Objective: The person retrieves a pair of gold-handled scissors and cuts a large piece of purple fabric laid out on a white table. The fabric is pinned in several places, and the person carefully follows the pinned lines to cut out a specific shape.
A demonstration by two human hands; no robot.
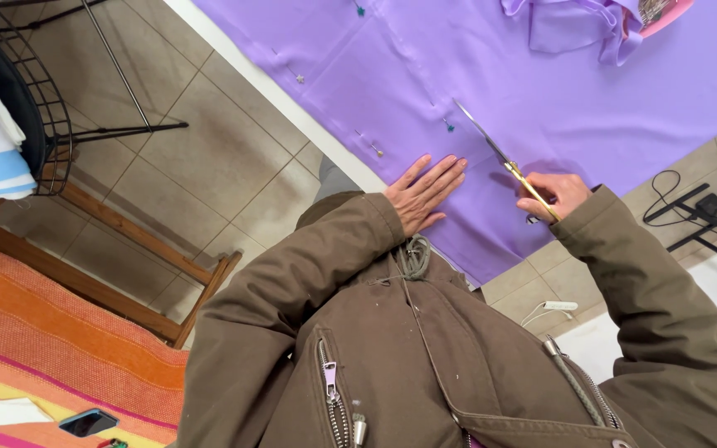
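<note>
Nearest us, our left hand (pixel 421 192) lies flat, fingers spread, on the purple fabric (pixel 541 91), just left of the scissors (pixel 504 159). Our right hand (pixel 551 197) is closed around the scissors' gold handles; blades open, angled up-left into the fabric. Past the scissors, pins (pixel 448 125) sit in the fabric, which covers the white counter (pixel 292 104).

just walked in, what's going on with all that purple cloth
A person in a brown jacket is at a table spread with purple fabric. The left hand lies flat on the cloth, pressing it down. The right hand holds gold-handled scissors, blades resting on the fabric. Several pins sit in the cloth.
</note>
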